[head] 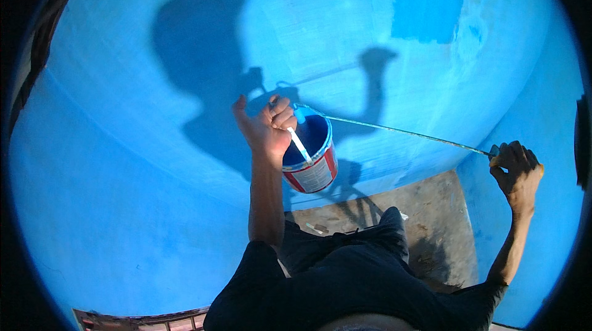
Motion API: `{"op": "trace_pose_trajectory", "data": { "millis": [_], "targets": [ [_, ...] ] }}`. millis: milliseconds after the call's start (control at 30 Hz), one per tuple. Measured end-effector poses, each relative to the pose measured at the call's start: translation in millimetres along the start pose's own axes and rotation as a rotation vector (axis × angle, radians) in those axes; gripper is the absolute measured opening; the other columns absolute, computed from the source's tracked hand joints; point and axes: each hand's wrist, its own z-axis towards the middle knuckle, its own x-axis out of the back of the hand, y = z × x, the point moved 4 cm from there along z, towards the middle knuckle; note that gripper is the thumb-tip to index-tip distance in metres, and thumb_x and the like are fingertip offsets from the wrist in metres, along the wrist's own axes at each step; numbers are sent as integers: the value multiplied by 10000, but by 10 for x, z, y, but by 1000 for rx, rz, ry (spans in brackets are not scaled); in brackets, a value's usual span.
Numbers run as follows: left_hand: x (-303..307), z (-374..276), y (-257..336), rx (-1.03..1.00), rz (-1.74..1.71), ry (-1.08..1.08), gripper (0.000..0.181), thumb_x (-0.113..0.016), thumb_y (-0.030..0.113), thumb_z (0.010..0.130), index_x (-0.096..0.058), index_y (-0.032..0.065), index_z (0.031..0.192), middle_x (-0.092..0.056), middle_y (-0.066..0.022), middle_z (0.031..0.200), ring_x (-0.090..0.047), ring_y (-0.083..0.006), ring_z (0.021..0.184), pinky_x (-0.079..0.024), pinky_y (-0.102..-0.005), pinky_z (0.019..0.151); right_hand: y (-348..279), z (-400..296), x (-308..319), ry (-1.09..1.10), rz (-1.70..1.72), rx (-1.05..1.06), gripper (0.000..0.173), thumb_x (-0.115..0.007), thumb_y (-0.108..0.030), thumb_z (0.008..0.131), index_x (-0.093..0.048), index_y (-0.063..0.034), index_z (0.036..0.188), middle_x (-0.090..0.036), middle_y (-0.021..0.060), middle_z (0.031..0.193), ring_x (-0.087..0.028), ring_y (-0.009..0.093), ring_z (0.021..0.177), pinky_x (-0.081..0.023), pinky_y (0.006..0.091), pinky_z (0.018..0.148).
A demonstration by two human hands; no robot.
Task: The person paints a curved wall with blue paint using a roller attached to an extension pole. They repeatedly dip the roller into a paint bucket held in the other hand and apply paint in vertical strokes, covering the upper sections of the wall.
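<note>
My left hand (273, 123) is raised in front of me, its fingers curled around a white strap or handle (300, 146) of the paint bucket (311, 173). The bucket hangs tilted, with a blue-stained inside and a red and white printed label. Off to the right, my right hand (518, 171) grips the end of a long, thin, paint-spattered rod (407, 132). A small blue paint roller (299, 113) sits at the rod's far end, over the bucket's mouth and right beside my left fingers. Whether it touches the bucket's inner wall, I cannot tell.
Light blue walls (138, 220) surround me, with a darker blue painted patch (428, 0) at the upper right. My shadow falls on the wall ahead. Far below lies a grey concrete floor (444, 201) with small debris. A window or vent frame (185, 319) shows at the lower left.
</note>
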Motion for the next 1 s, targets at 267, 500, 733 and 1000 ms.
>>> {"op": "trace_pose_trajectory", "data": {
  "millis": [267,500,733,1000],
  "targets": [
    [102,44,78,-34,-62,54,629,-428,700,887,-471,82,778,-316,31,617,-239,-94,504,-186,-248,474,226,-178,-68,35,-139,-2,258,-806,-172,648,-684,-152,874,-626,7,838,-609,215,675,-437,373,535],
    [109,33,68,73,-111,-179,604,-528,660,833,-466,60,835,-348,15,656,-296,-108,524,-234,-258,492,411,-392,-76,24,-114,38,333,-826,-146,597,-688,-112,899,-657,41,878,-636,239,701,-466,385,564],
    [-23,-80,53,66,-106,-82,604,-587,655,820,-411,78,796,-308,15,634,-264,-100,506,-224,-248,468,55,-266,-324,52,24,154,470,-814,-320,725,-675,-88,1109,-656,109,1018,-667,299,851,-527,449,738],
    [170,-10,13,-12,-111,23,632,-575,673,819,-443,55,800,-322,9,628,-271,-99,497,-224,-245,460,219,-448,-607,97,4,164,489,-836,-318,664,-695,-62,1056,-660,115,975,-655,311,854,-509,455,732]
  ]
}}
